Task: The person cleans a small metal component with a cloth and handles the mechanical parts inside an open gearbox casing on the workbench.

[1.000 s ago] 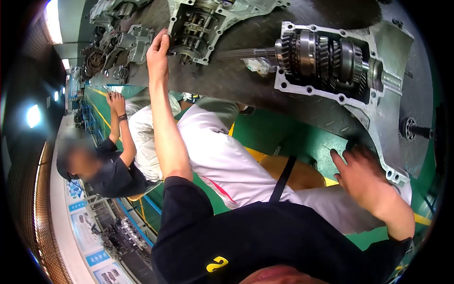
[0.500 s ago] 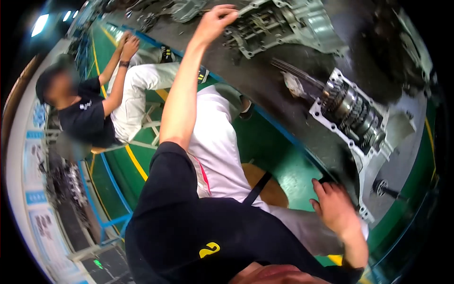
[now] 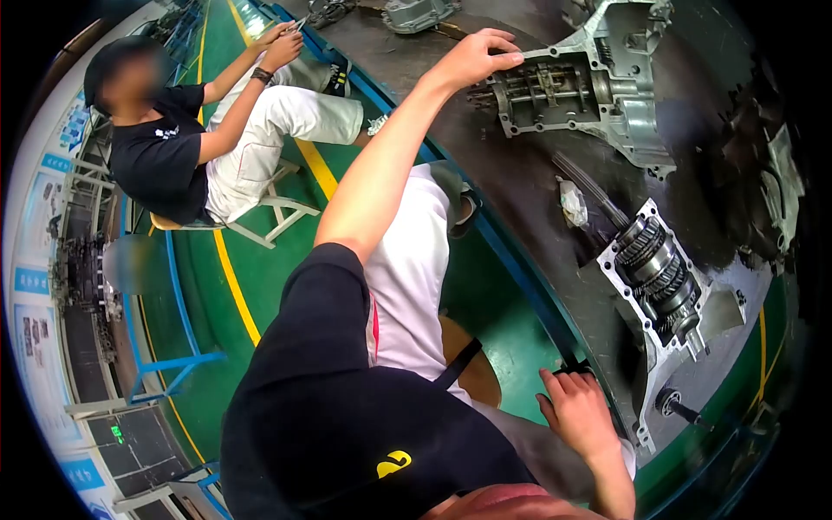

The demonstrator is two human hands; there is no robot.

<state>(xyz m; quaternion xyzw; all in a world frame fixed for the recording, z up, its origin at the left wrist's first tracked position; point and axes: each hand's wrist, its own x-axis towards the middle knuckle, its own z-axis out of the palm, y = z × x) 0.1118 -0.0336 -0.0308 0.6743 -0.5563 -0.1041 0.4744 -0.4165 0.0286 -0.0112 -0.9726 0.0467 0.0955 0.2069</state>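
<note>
My left hand (image 3: 475, 61) is stretched out over the bench with thumb and fingers apart, its fingertips at the near corner of an open metal housing (image 3: 620, 108) with rods and forks inside. Whether they touch it is unclear. My right hand (image 3: 576, 412) is open beside the bench edge, its fingers spread, near a small black object partly hidden at the edge. A second housing (image 3: 652, 334) lies to the right, holding a gear set (image 3: 659, 270) whose long splined shaft (image 3: 594, 191) points toward the first housing. Neither hand holds anything.
A crumpled plastic wrapper (image 3: 573, 204) lies beside the shaft. A bearing on a short shaft (image 3: 676, 404) sits near the bench's right end. Another metal casing (image 3: 418, 13) is farther up the bench (image 3: 485, 186). A person (image 3: 165, 139) sits at the left. A stool (image 3: 477, 373) shows below.
The view has turned and shifted, so the housings appear lower and farther right, and the seated person appears higher. My left hand remains near the first housing's corner; my right hand stays by the bench edge.
</note>
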